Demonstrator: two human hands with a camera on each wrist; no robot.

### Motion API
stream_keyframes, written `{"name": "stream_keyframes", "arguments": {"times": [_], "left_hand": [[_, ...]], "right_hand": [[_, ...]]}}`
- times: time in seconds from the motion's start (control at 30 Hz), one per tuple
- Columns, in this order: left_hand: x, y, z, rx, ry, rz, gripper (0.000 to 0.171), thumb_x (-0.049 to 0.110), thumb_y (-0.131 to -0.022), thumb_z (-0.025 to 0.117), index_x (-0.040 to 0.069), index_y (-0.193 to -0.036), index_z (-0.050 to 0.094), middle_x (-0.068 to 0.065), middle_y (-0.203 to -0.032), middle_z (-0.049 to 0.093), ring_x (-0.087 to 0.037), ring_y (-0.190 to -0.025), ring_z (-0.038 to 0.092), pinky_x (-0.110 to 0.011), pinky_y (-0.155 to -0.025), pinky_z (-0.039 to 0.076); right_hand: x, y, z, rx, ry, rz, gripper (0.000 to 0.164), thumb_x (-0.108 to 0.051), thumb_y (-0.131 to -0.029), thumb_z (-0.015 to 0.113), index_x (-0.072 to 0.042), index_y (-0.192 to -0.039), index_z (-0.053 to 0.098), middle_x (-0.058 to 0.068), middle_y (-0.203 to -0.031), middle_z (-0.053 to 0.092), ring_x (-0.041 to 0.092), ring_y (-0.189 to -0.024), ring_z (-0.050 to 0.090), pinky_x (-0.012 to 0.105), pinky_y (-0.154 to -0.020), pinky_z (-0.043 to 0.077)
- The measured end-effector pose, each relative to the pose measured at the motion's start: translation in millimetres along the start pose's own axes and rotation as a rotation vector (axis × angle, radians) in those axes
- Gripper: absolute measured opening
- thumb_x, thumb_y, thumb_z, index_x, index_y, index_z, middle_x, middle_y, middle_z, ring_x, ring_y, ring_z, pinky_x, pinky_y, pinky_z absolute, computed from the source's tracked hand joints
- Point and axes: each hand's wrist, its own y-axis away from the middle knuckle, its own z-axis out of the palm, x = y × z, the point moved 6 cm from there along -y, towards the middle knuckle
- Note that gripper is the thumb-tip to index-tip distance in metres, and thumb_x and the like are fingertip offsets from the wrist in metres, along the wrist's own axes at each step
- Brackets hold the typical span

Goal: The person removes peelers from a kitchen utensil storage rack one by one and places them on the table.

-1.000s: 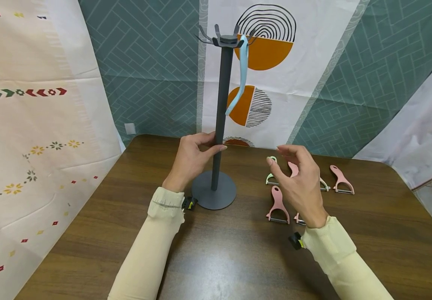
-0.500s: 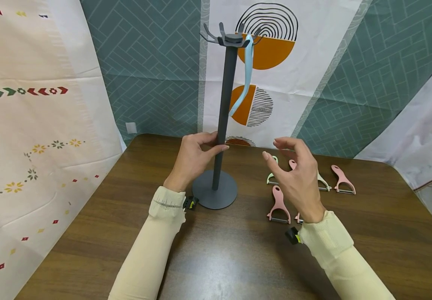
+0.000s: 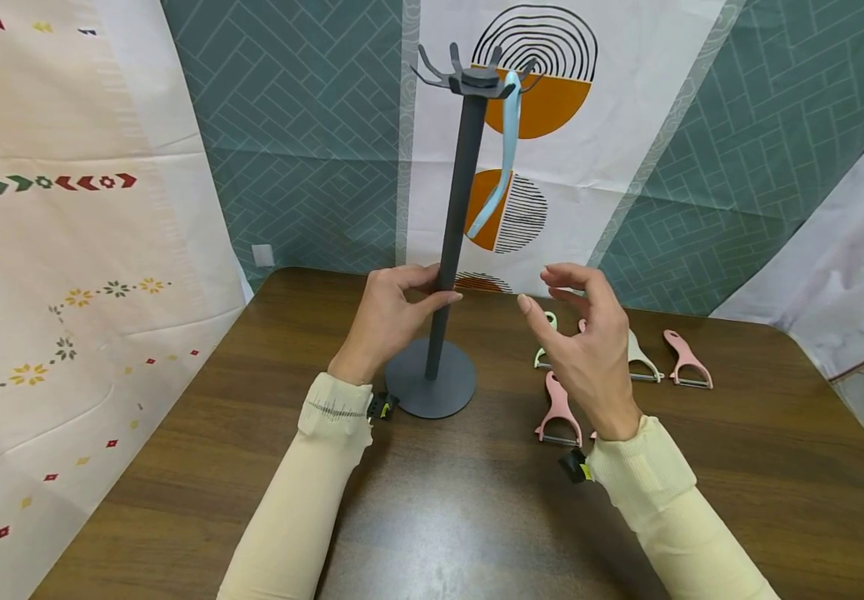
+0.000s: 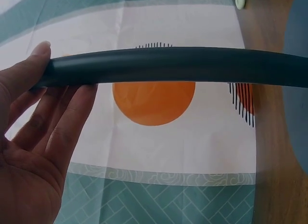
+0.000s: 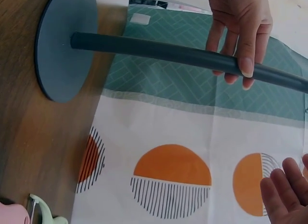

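My left hand [image 3: 390,321] pinches the dark grey pole [image 3: 463,175] of an upright stand, thumb in front and fingers behind. In the head view the pole leans somewhat to the right above its round base [image 3: 456,393]. From one of the hooks [image 3: 480,79] at the top hangs a light blue peeler [image 3: 510,142], seen edge-on. My right hand [image 3: 592,350] is held in the air to the right of the pole, fingers loosely bent and thumb apart, holding nothing. The right wrist view shows the left fingers on the pole [image 5: 159,50].
Several peelers lie on the wooden table [image 3: 432,517] at the right, partly behind my right hand. Among them are a pink peeler [image 3: 557,407], another pink peeler [image 3: 686,358] and a pale green one [image 3: 641,358]. A patterned cloth [image 3: 304,125] hangs behind the table.
The stand's top and the hanging blue peeler have shifted right, while the base stays nearly in place. My right hand has moved slightly left and up. My left hand keeps its hold.
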Motion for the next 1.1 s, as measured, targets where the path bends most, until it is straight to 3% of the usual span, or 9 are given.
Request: {"name": "stream_keyframes", "arguments": {"times": [0.2, 0.43, 0.77, 1.1], "left_hand": [[2.4, -0.6, 0.6, -0.003, -0.004, 0.014, 0.032, 0.016, -0.086, 0.083, 0.009, -0.117, 0.078, -0.008, -0.109, 0.079, -0.019, -0.102, 0.074, -0.034, -0.088, 0.060], [4.0, -0.1, 1.9, -0.017, 0.009, 0.016, 0.034, 0.014, -0.086, 0.083, 0.008, -0.119, 0.077, -0.010, -0.108, 0.079, -0.019, -0.098, 0.074, -0.031, -0.082, 0.061], [4.4, 1.0, 2.3, -0.029, 0.016, 0.019, 0.036, 0.013, -0.086, 0.082, 0.006, -0.121, 0.075, -0.009, -0.104, 0.078, -0.018, -0.091, 0.075, -0.035, -0.077, 0.063], [7.2, 1.8, 3.5, -0.052, 0.024, 0.029, 0.036, 0.014, -0.087, 0.082, 0.008, -0.122, 0.075, -0.011, -0.110, 0.078, -0.019, -0.098, 0.074, -0.035, -0.077, 0.063]], "right_hand": [[-4.9, -2.6, 2.4, -0.003, -0.028, -0.004, 0.047, -0.003, -0.085, 0.080, 0.000, -0.128, 0.062, 0.008, -0.123, 0.066, 0.012, -0.115, 0.062, 0.028, -0.103, 0.053], [-10.7, -6.3, 4.1, -0.008, -0.040, -0.032, 0.050, -0.002, -0.084, 0.080, -0.001, -0.130, 0.060, 0.008, -0.125, 0.065, 0.010, -0.116, 0.061, 0.030, -0.104, 0.053], [-19.3, -13.6, 10.1, -0.024, -0.089, -0.047, 0.057, 0.003, -0.082, 0.080, 0.000, -0.134, 0.056, 0.011, -0.134, 0.060, 0.015, -0.124, 0.059, 0.034, -0.109, 0.051], [-28.1, -19.4, 12.4, -0.011, -0.127, -0.064, 0.061, 0.004, -0.081, 0.080, 0.002, -0.136, 0.054, 0.015, -0.134, 0.059, 0.016, -0.124, 0.059, 0.035, -0.110, 0.051]]}}
